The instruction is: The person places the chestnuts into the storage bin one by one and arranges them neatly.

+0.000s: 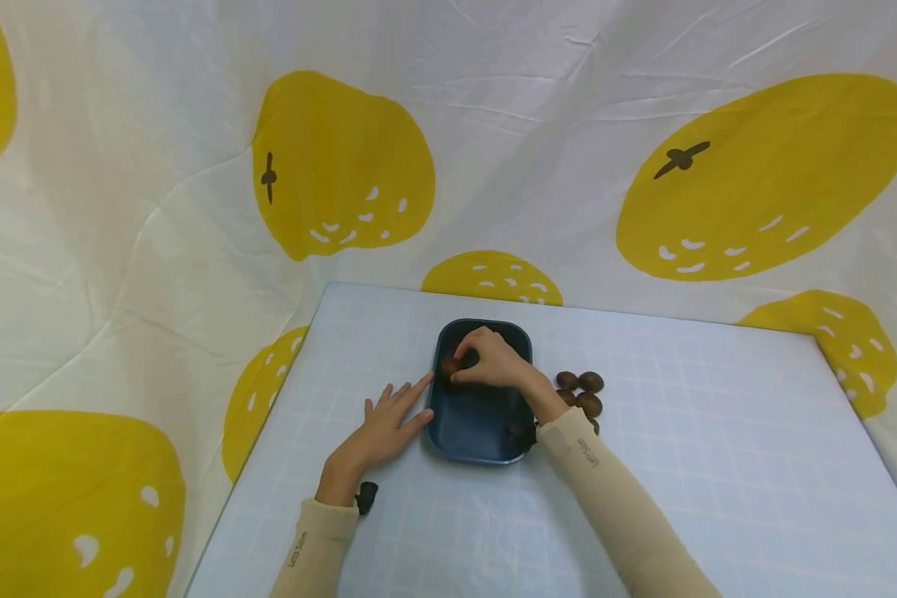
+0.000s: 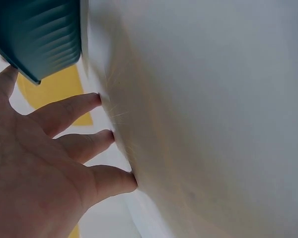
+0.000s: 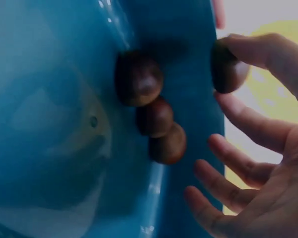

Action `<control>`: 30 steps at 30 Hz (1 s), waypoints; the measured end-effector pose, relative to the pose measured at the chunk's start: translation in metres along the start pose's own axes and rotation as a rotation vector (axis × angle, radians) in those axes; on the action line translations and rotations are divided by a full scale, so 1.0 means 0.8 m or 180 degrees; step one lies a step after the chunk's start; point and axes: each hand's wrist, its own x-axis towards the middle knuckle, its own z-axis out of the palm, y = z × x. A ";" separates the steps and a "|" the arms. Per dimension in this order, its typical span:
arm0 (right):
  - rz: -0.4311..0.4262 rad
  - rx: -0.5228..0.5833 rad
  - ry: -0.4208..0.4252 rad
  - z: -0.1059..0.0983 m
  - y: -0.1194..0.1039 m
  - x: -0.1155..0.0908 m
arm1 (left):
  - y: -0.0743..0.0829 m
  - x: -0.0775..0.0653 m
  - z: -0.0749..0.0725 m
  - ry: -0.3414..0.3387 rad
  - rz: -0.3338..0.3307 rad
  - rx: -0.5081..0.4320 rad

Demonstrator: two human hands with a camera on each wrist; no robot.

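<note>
A dark blue tray (image 1: 478, 423) with raised walls stands on the table. Over its far left part, my right hand (image 1: 489, 361) pinches a brown chestnut (image 3: 231, 69) between thumb and index finger, the other fingers spread apart. Three more chestnuts (image 3: 155, 117) lie in a row inside the tray against its wall in the right wrist view; my right hand mostly hides them in the head view. My left hand (image 1: 381, 432) is spread beside the tray's left side, fingertips right at the rim. In the left wrist view, several of its fingertips (image 2: 129, 182) rest on the tabletop.
Several chestnuts (image 1: 590, 404) lie in a cluster right of the tray, partly behind my right forearm. The table has a pale checked cover (image 1: 718, 448). A white cloth with yellow fruit prints (image 1: 531, 183) hangs behind and to the left.
</note>
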 end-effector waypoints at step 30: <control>-0.0018 -0.0830 -0.0512 0.036 0.005 0.004 | -0.003 0.002 0.003 0.0018 0.0011 -0.0012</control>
